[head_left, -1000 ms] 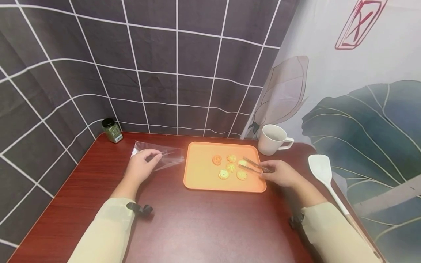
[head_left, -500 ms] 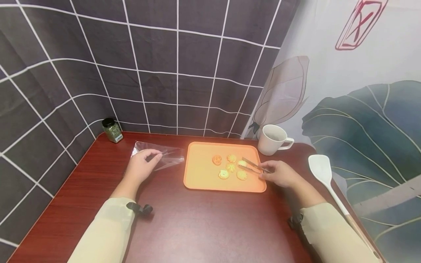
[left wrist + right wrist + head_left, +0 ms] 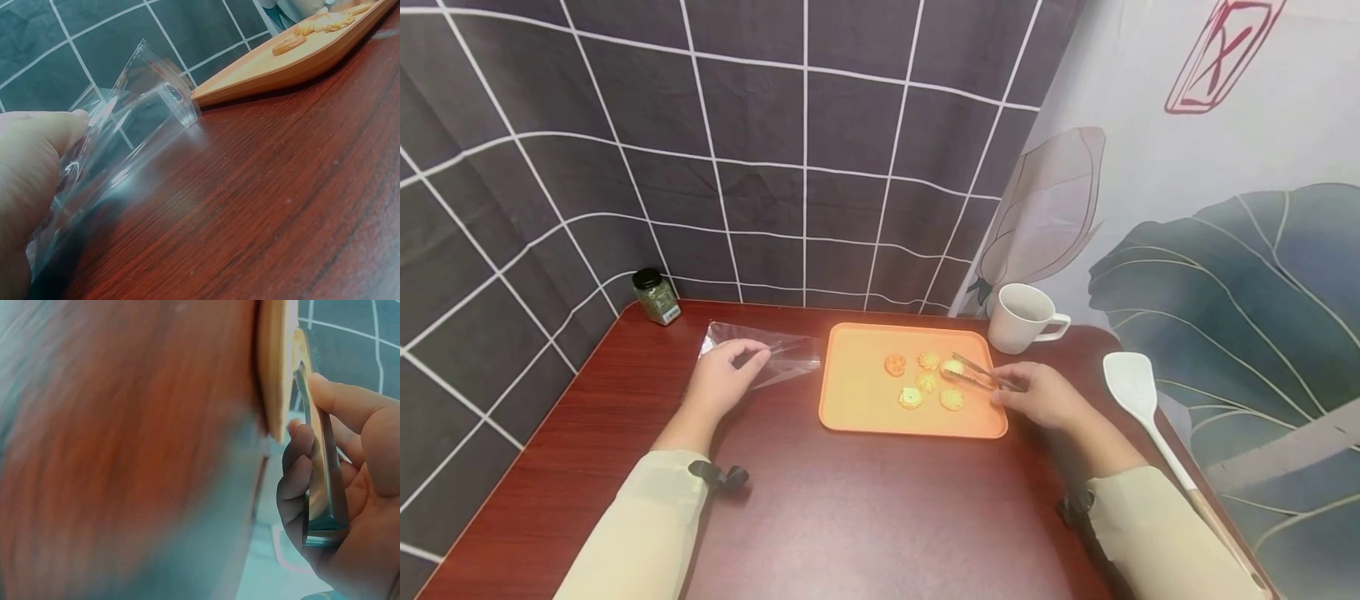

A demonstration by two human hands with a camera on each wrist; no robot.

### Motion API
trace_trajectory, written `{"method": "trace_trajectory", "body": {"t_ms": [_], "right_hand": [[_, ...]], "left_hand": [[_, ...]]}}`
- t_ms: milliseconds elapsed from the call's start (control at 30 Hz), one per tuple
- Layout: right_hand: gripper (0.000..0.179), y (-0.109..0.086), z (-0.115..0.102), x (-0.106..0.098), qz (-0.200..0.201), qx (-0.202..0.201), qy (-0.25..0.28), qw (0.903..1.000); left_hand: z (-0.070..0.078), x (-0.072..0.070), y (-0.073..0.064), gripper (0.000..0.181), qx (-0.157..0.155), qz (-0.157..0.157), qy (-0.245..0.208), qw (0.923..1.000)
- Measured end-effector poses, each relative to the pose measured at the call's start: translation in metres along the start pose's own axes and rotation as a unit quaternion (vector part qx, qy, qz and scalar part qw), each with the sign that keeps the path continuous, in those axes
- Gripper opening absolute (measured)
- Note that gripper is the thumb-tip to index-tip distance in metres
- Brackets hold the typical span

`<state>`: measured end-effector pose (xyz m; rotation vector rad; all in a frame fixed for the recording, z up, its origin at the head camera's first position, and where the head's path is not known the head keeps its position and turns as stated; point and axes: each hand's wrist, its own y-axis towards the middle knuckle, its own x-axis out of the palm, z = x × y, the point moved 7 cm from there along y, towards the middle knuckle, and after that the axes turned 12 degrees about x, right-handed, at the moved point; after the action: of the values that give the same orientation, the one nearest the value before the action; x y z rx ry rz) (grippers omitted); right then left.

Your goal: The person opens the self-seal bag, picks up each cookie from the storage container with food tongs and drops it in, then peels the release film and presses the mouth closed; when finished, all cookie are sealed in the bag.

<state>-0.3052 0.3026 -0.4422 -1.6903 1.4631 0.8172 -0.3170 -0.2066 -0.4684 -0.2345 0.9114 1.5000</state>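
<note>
Beside the orange tray (image 3: 857, 375) — right hand (image 3: 1041, 394) curled round metal tongs (image 3: 320, 469).

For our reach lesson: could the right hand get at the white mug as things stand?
Probably yes: nothing visible blocks the right hand from the nearby white mug, though that hand holds tongs.
</note>
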Motion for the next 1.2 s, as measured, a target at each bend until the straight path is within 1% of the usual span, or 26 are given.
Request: {"method": "trace_trajectory", "body": {"t_ms": [133,300,467,600,700,867,1033,1200], "right_hand": [[0.041,-0.001,-0.014,0.001,0.010,-0.013,0.009,0.9998],[0.038,-0.001,-0.042,0.011,0.005,-0.031,0.030,0.9991],[0.039,0.003,-0.076,0.025,-0.013,-0.044,0.049,0.9977],[0.040,0.008,-0.103,0.039,-0.035,-0.058,0.062,0.9957],[0.039,0.013,-0.120,0.049,-0.047,-0.064,0.073,0.9942],[0.038,0.023,-0.143,0.063,-0.049,-0.070,0.066,0.9941],[0.038,0.033,-0.161,0.077,-0.069,-0.065,0.083,0.9920],[0.037,0.043,-0.175,0.089,-0.084,-0.066,0.076,0.9914]], "left_hand": [[0.000,0.000,0.000,0.032,0.000,0.001,-0.001,1.0000],[-0.001,-0.001,0.002,0.032,0.005,0.001,0.000,1.0000],[-0.001,-0.001,0.002,0.031,0.010,0.003,0.004,0.9999],[0.001,-0.001,0.001,0.031,0.014,0.006,0.003,0.9999],[0.002,-0.001,0.001,0.030,0.016,0.007,0.003,0.9998],[0.003,0.000,0.001,0.030,0.018,0.009,0.005,0.9998],[0.003,0.000,0.001,0.029,0.021,0.010,0.003,0.9997],[0.002,0.000,0.002,0.029,0.023,0.011,0.002,0.9997]]}}
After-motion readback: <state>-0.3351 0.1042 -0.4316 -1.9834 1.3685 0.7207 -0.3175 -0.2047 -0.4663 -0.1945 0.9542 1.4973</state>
